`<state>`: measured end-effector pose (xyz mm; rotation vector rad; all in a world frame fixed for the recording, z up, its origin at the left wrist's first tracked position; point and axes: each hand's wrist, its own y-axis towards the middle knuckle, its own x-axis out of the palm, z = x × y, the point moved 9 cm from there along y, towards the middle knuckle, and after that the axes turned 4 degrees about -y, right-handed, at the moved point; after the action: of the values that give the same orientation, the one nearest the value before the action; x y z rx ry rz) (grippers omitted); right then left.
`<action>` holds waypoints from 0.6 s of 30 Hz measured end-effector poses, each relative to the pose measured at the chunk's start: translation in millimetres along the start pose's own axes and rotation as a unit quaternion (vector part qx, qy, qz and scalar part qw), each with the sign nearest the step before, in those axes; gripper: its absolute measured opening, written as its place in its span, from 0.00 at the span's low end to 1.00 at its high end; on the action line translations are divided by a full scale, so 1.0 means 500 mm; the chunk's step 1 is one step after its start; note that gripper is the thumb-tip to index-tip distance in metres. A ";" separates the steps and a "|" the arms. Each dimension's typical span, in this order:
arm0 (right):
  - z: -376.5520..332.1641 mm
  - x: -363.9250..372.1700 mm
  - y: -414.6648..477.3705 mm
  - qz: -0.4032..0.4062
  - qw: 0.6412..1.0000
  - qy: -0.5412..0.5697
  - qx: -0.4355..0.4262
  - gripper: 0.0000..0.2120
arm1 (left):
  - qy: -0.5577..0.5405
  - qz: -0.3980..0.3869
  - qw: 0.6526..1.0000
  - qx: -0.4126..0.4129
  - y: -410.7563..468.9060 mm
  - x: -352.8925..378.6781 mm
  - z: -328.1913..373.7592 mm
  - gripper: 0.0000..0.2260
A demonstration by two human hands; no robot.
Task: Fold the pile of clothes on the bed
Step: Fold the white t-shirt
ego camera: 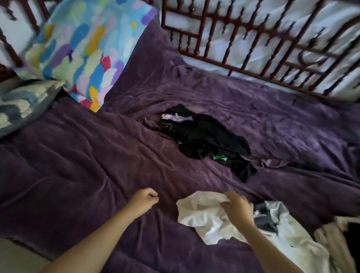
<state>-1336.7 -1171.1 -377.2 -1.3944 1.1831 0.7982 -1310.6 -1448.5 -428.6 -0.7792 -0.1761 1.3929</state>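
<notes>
You are looking down on a bed covered by a wrinkled, plush dark-purple blanket [89, 162]. A dark red spindle railing [244, 34] runs along its far side. 2 pillows lie at the far left: 1 soft pillow with bright multicoloured blotches [85, 42], propped against the railing, and 1 blue-and-pale patterned pillow [14, 109] just beside it. 1 crumpled heap of black cloth with small green and white prints [208, 142] lies mid-bed, well apart from your hands. Your right hand [237, 207] has its grip pinched on a rumpled white garment [203, 218] lying on the blanket near you. Your left hand [144, 199] is clenched in a loose fist, holding nothing, above the bare blanket. The remaining pile of grey, white and cream clothes [315, 246] sprawls at the near right edge; its pieces are too tangled to count.
</notes>
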 end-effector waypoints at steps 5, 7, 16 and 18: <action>0.024 -0.337 -0.060 0.202 0.963 0.177 -0.023 0.13 | 0.036 -0.126 0.985 0.112 -0.010 0.109 0.166 0.40; 0.021 -0.447 -0.101 0.252 0.941 0.221 -0.047 0.07 | 0.080 -0.160 0.967 0.179 -0.033 0.151 0.240 0.50; -0.018 -0.725 -0.252 0.368 0.848 0.366 -0.103 0.10 | -0.171 -0.132 0.932 0.291 -0.130 0.130 0.512 0.34; -0.029 -0.751 -0.274 0.377 0.847 0.355 -0.116 0.10 | -0.197 -0.165 0.922 0.291 -0.138 0.118 0.541 0.21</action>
<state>-1313.0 -1114.1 17.9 -1.4640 2.3747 1.0081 -1389.9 -1288.1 -206.2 0.0354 -0.1811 1.1725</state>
